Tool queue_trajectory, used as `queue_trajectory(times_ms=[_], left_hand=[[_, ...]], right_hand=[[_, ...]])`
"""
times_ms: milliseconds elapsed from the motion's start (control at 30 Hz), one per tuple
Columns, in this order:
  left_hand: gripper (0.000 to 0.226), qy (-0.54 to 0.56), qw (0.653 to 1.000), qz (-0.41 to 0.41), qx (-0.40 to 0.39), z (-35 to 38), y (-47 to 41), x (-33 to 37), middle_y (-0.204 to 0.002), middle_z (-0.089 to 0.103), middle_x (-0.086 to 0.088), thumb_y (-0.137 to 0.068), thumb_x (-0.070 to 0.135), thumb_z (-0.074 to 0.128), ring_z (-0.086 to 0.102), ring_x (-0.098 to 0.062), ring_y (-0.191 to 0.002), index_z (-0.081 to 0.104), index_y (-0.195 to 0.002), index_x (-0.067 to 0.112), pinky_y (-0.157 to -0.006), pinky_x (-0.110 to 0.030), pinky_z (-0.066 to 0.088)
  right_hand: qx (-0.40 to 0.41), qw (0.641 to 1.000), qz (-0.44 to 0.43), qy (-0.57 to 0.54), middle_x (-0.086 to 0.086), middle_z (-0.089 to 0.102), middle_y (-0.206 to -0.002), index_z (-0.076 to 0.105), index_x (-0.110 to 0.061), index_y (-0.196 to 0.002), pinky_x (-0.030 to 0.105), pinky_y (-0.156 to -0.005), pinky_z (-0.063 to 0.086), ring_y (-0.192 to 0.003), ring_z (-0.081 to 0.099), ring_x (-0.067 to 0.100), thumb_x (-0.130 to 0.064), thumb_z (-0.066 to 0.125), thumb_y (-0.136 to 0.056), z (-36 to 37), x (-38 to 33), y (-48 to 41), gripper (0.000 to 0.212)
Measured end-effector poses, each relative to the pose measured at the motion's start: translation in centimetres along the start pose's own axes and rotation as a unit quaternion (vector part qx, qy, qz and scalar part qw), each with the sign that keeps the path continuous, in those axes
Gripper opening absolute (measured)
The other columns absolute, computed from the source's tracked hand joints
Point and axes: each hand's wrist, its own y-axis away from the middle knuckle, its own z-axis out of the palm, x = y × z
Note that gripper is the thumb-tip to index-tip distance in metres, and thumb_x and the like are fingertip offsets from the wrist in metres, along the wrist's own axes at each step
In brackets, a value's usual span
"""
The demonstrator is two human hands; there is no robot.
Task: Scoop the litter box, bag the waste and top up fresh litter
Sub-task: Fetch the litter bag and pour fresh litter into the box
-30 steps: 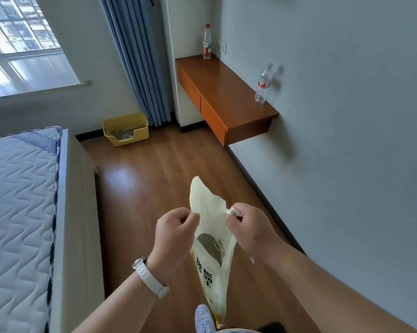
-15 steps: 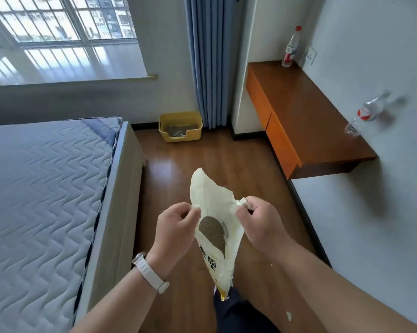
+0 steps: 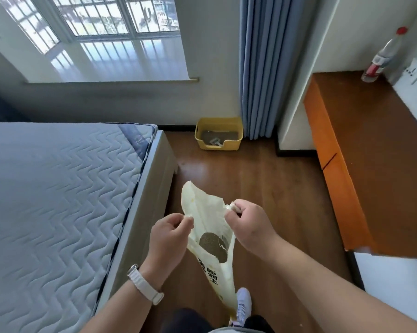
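Litter bag (image 3: 203, 212) pulled open, well short of the yellow litter box (image 3: 206, 145)

Head view: the left hand (image 3: 169, 233) and right hand (image 3: 249, 224) each pinch one edge of the bag's mouth, showing grey litter (image 3: 212, 246) inside. The box sits by the curtain (image 3: 262, 68) with a scoop (image 3: 215, 141) in it; topping up remains, and whether scooping is done can't be told.

Litter bag (image 3: 223, 280): black Chinese characters run down its front, apparently 膨润土; folds hide the rest. The bottle (image 3: 382, 56) label is unreadable.

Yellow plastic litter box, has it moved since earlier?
No. The yellow plastic litter box still sits beside the blue curtain; only the camera turned.
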Motion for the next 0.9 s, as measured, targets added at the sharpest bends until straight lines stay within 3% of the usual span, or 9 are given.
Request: queue_trajectory(times_ms=[200,367,600,900], left_hand=[[0.038,0.032,0.999,-0.006,0.004,-0.5,-8.6,1.4,-0.067,0.06,-0.021,-0.082,0.036,0.058,0.05,-0.015,-0.058,0.063,-0.065,0.002,-0.056,-0.026,0.038],[0.03,0.053,0.998,-0.007,-0.023,-1.0,-17.7,1.3,-0.067,0.062,-0.022,-0.091,0.02,0.061,0.05,-0.015,-0.056,0.066,-0.062,0.011,-0.051,-0.022,0.037],[0.032,0.056,0.994,0.034,-0.089,-2.5,-32.7,2.9,-0.07,0.063,-0.021,-0.091,0.022,0.06,0.05,-0.014,-0.059,0.065,-0.065,0.005,-0.051,-0.018,0.036],[0.039,0.039,0.981,0.065,-0.177,-2.5,-46.4,5.2,-0.074,0.063,-0.022,-0.092,0.031,0.058,0.048,-0.013,-0.059,0.063,-0.076,-0.004,-0.05,-0.019,0.036]], right_hand=[[0.038,0.999,-0.015,0.011,-0.01,0.027,-0.053,0.025,-0.018,-0.058,0.025,-0.048,0.023,-0.051,0.027,0.01,-0.028,0.051,-0.081,-0.1,-1.1,-8.9,0.036],[0.058,0.998,-0.019,0.017,-0.01,0.028,-0.048,0.023,-0.022,-0.056,0.025,-0.048,0.024,-0.05,0.027,0.009,-0.024,0.053,-0.083,0.9,-2.2,-17.0,0.041],[0.121,0.991,0.039,0.052,-0.009,0.031,-0.045,0.023,-0.021,-0.054,0.026,-0.048,0.023,-0.049,0.028,0.01,-0.014,0.056,-0.086,2.6,-4.9,-29.0,0.046],[0.155,0.98,0.107,0.059,-0.005,0.026,-0.054,0.025,-0.015,-0.058,0.031,-0.049,0.021,-0.051,0.023,0.009,-0.014,0.055,-0.088,3.9,-5.9,-39.5,0.042]])
